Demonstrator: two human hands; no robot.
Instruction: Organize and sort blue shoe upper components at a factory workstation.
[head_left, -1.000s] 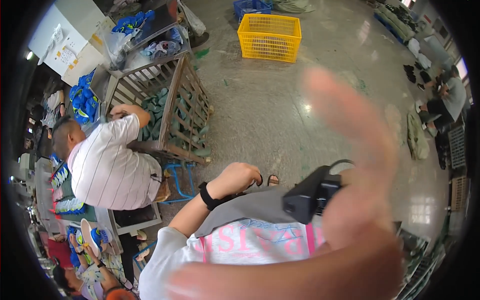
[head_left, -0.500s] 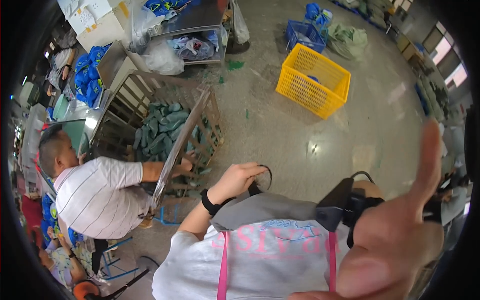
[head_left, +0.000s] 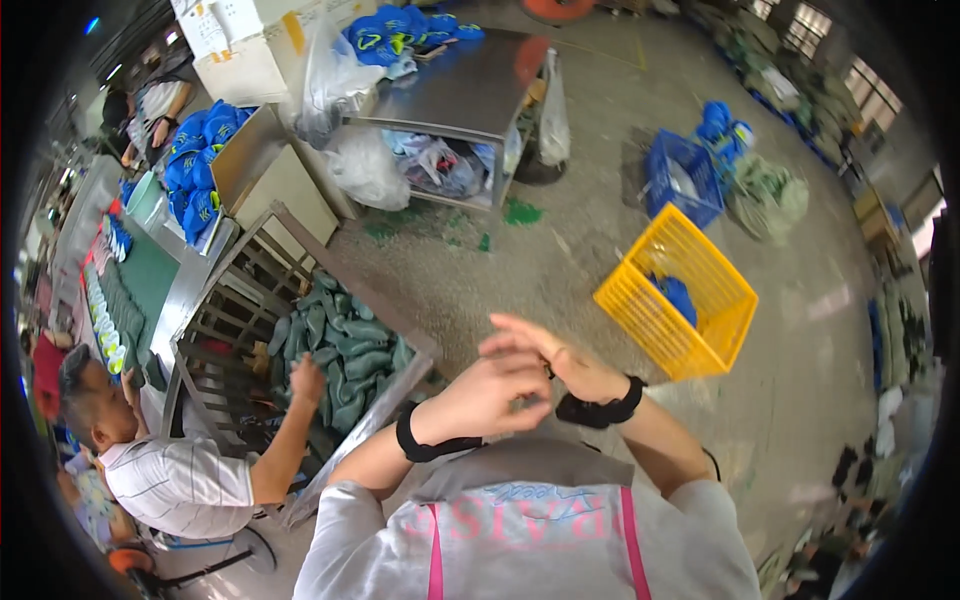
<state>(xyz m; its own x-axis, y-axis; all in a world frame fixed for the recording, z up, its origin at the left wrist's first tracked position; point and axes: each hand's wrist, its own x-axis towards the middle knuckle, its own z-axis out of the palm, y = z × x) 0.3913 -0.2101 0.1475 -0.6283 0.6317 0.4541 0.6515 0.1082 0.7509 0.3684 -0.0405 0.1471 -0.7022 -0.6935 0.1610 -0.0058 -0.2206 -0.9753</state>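
My two hands meet in front of my chest. My left hand (head_left: 482,400) has its fingers curled in against my right hand (head_left: 570,362), whose fingers stretch out flat to the left over it. Between them shows only a dark bit of the thin black cord loop (head_left: 549,371); the rest is hidden by the fingers. A black wristband (head_left: 408,432) circles my left wrist, and a bulkier black band (head_left: 603,408) sits on my right wrist.
A co-worker (head_left: 180,480) reaches into a slatted metal cage (head_left: 375,405) of green shoe lasts (head_left: 350,335) at left. Yellow crate (head_left: 650,310) and blue basket (head_left: 685,185) stand on the floor at right. A metal table (head_left: 450,95) with plastic bags stands ahead.
My right hand has swung in from close to the camera on the right to meet my left hand. The view has shifted. The co-worker's arm is now over the cage's shoe lasts.
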